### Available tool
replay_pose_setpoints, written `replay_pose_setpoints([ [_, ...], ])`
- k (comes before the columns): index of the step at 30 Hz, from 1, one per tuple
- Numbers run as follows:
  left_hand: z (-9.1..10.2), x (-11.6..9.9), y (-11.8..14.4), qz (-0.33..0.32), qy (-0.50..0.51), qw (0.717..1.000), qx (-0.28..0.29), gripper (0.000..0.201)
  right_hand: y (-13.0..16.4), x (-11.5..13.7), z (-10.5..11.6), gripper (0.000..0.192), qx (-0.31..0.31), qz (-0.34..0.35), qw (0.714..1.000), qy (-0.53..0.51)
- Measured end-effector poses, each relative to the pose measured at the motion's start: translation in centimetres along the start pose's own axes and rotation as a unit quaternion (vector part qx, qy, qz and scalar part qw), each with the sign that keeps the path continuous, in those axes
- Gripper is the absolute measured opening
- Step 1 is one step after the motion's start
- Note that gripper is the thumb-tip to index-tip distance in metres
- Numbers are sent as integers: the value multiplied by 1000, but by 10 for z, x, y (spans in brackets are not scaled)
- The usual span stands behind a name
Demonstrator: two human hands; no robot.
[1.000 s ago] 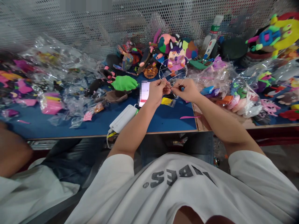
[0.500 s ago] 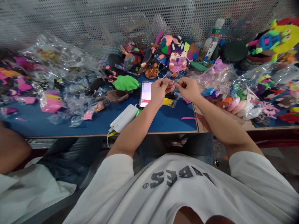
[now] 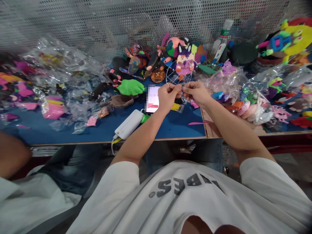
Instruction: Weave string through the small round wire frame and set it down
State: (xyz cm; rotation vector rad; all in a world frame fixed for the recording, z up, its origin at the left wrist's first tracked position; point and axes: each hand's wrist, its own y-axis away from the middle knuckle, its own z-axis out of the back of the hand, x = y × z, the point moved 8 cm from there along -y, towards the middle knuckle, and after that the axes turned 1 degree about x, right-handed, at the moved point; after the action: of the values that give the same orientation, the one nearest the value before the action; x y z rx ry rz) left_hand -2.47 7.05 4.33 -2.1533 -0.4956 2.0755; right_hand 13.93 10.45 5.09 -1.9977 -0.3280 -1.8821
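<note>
Both hands are pinched on a loop of thin clear thread [image 3: 178, 77], held above the blue desk [image 3: 175, 125] near its right edge. The left hand [image 3: 167, 96] has thumb and forefinger closed on the thread at the loop's lower left; the right hand [image 3: 196, 92] has its fingertips closed on it at the lower right, and the two hands nearly touch in the middle. The thread rises from the fingers in a rough circle with strands crossing inside it, standing in front of a purple-and-pink plush toy [image 3: 184, 61] toward the desk's back edge.

Just under the left hand lies a phone [image 3: 152, 99] with a lit screen, and beside the wrist a small yellow piece in a clear bag [image 3: 175, 106]. A white power bank [image 3: 129, 123] sits near the front edge, left of the left forearm. A green felt piece [image 3: 131, 87] lies left of the phone. Clear bags of coloured felt parts [image 3: 63, 97] cover the left half of the desk, and more bags [image 3: 248, 104] crowd a second surface to the right. A pink strip [image 3: 198, 123] lies at the blue desk's right edge. Another person's arm [image 3: 11, 156] shows at the lower left.
</note>
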Motion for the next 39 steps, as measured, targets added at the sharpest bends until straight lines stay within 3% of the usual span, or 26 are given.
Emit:
replay_pose_setpoints([
  [4, 0, 6, -5, 17, 3, 999, 38, 42, -2, -3, 1, 43, 22, 8, 999, 33],
  [7, -1, 7, -7, 24, -2, 998, 62, 33, -4, -6, 5, 46, -1, 13, 998, 68],
  [10, -1, 2, -6, -5, -12, 998, 54, 27, -5, -7, 8, 57, -33, 12, 997, 73],
  [12, -2, -2, -5, -32, -19, 998, 48, 29, -4, -11, 5, 59, -15, -23, 999, 45],
  [14, -4, -5, -3, -53, -36, 997, 45, 32, -3, -17, 2, 55, 1, -81, 997, 11],
  [17, -7, -8, 1, -81, -68, 993, 45, 34, 0, -24, 4, 47, -21, -149, 988, -22],
  [21, -9, -9, 4, -117, -100, 987, 44, 33, 2, -26, 4, 29, -48, -186, 979, -62],
  [27, -9, 0, 2, -115, -80, 989, 37, 34, 8, -26, -7, 11, -59, -232, 960, -147],
  [30, -9, 0, 2, -116, -64, 991, 31, 34, 9, -24, -8, 14, -87, -205, 961, -163],
  [39, -9, 1, 2, -66, 23, 997, 12, 36, 8, -9, -6, 15, -136, 12, 982, -130],
])
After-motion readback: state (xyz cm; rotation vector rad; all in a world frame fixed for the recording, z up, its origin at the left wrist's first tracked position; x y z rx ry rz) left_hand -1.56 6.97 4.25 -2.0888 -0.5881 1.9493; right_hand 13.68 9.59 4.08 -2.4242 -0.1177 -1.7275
